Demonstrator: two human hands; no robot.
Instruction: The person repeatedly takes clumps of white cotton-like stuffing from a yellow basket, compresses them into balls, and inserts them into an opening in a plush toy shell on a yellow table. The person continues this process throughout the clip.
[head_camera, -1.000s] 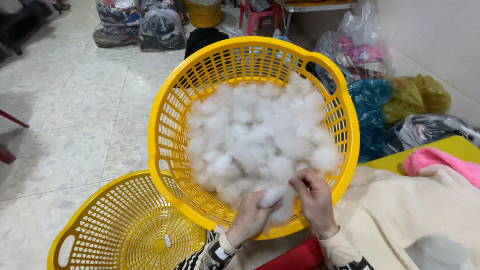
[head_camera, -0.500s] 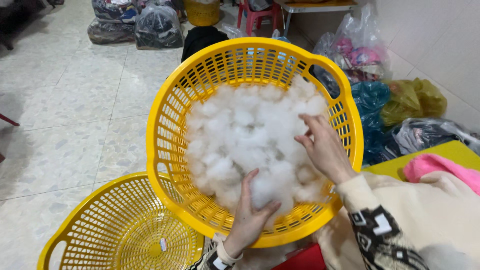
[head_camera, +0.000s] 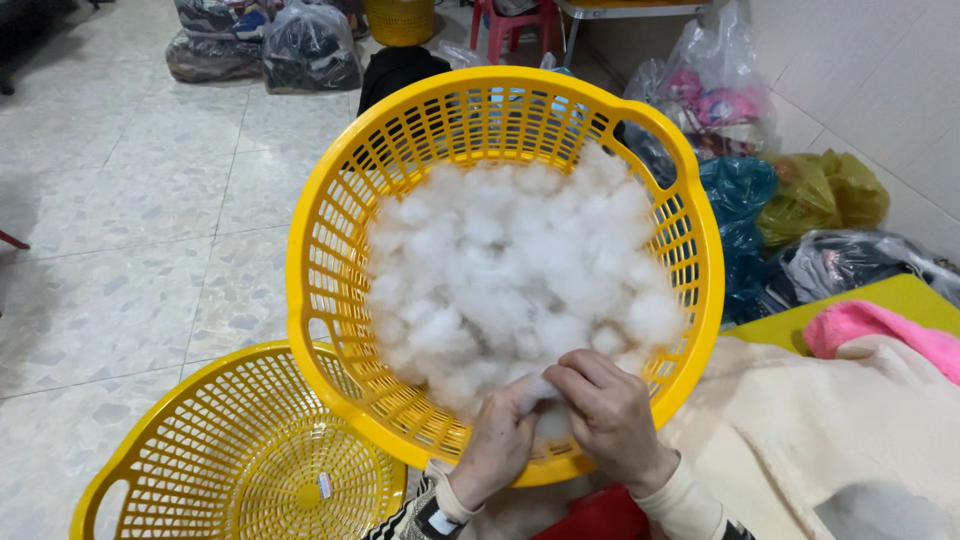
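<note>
A round yellow plastic basket (head_camera: 330, 240) is tilted toward me and holds a heap of white fibre stuffing (head_camera: 510, 270). My left hand (head_camera: 497, 447) and my right hand (head_camera: 608, 415) meet at the basket's near rim, both pinching the same small tuft of stuffing (head_camera: 540, 392) at the heap's lower edge. The fingers of both hands are closed around that tuft. A patterned sleeve covers my left wrist, a cream sleeve my right.
A second yellow basket (head_camera: 250, 460), with nothing in it, lies on the tiled floor at lower left. Cream fleece fabric (head_camera: 830, 440) and a pink piece (head_camera: 880, 325) lie at right. Filled plastic bags (head_camera: 800, 200) crowd the wall; more bags (head_camera: 270, 45) and a red stool (head_camera: 515, 20) stand behind.
My right hand has come back from the heap's right side to the near rim. Both hands now pinch one tuft together. The view has shifted slightly.
</note>
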